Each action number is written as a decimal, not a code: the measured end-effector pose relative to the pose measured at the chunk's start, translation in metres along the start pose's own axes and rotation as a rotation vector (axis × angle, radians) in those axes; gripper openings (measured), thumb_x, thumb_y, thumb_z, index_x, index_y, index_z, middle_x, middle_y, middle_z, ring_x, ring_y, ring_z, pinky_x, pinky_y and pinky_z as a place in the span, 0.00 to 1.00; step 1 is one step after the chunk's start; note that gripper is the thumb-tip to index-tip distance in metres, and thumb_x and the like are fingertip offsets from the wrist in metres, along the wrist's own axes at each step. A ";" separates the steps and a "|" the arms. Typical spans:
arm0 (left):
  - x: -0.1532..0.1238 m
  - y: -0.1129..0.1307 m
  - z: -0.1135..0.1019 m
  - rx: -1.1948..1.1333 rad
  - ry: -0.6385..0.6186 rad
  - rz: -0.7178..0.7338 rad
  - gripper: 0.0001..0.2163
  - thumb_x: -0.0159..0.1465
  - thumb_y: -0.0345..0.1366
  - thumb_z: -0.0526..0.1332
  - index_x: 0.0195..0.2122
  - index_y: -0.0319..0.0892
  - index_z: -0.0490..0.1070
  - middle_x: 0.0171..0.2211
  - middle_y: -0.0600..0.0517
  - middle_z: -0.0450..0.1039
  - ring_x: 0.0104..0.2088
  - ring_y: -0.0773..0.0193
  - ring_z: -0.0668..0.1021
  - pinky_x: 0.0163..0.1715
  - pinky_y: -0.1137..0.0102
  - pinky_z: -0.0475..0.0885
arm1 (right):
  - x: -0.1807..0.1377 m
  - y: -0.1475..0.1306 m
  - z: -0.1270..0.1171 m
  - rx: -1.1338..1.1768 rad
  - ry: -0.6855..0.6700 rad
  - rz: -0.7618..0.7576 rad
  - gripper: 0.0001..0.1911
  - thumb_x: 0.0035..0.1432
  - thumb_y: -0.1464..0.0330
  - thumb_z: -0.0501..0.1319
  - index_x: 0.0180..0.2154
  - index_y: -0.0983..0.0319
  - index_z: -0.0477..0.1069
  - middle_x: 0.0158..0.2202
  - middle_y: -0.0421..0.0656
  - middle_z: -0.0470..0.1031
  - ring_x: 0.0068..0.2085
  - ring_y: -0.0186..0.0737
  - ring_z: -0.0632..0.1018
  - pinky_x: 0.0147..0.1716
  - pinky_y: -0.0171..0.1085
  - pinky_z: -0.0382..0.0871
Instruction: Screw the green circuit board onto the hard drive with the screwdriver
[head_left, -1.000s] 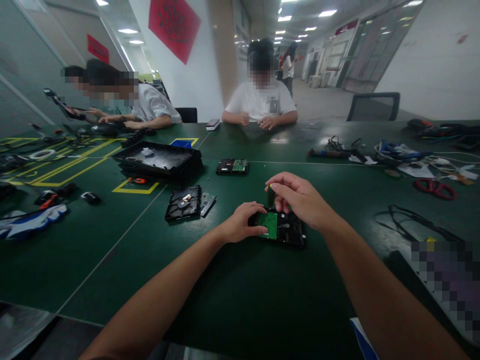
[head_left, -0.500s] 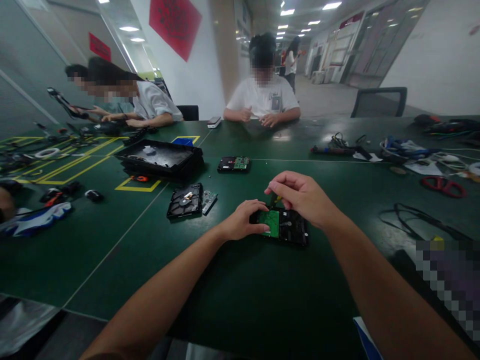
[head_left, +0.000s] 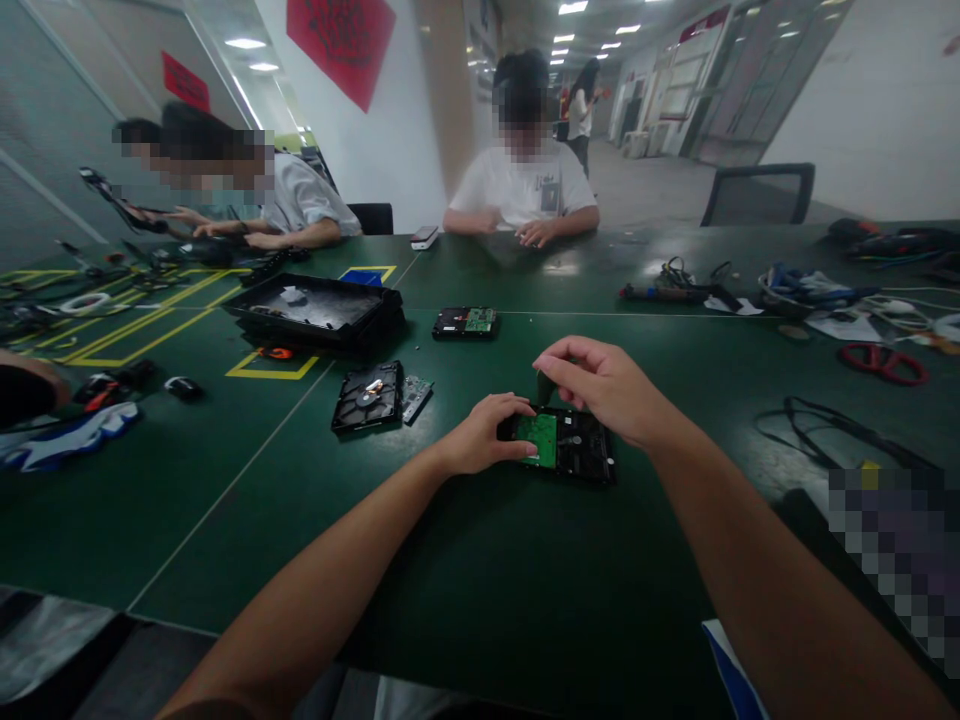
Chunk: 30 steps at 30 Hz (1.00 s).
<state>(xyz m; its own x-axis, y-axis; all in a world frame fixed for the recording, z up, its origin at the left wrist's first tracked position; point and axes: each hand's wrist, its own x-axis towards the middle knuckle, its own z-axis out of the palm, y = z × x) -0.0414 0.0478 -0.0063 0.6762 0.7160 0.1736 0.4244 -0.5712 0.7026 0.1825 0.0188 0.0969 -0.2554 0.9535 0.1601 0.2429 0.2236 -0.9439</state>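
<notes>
A black hard drive (head_left: pixel 589 446) with a green circuit board (head_left: pixel 541 440) lies flat on the table in front of me. My left hand (head_left: pixel 491 432) grips its left end, the thumb on the board and the fingers at the far edge. Over the drive's far edge, my right hand (head_left: pixel 592 385) pinches a small, mostly hidden tool, which looks like a screwdriver (head_left: pixel 546 388), held upright. To the left lie another drive (head_left: pixel 367 398), its metal hub showing, and a loose circuit board (head_left: pixel 416 398). A third drive (head_left: pixel 463 322) rests farther back.
Black trays (head_left: pixel 315 310) are stacked at the back left. On the right are red-handled scissors (head_left: pixel 883 363), black cables (head_left: pixel 802 430) and a tool with a dark handle (head_left: pixel 664 293). A person (head_left: pixel 521 185) sits opposite, and others sit at the far left.
The view has tilted slightly, so the table sits a little higher. My right fingers have turned a little around the tool, and its yellow part no longer shows. My left hand keeps its hold.
</notes>
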 end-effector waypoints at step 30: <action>0.001 -0.003 0.003 -0.018 0.041 0.013 0.22 0.63 0.44 0.72 0.56 0.48 0.72 0.60 0.46 0.74 0.64 0.47 0.71 0.67 0.49 0.63 | -0.003 -0.005 -0.005 0.018 -0.164 0.004 0.14 0.66 0.56 0.64 0.43 0.60 0.79 0.28 0.40 0.75 0.28 0.35 0.74 0.26 0.35 0.68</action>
<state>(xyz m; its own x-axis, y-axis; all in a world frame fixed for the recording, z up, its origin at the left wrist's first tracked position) -0.0398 0.0490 -0.0106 0.6560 0.7247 0.2111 0.4044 -0.5736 0.7124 0.1868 0.0162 0.1029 -0.4041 0.9083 0.1082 0.2283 0.2147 -0.9496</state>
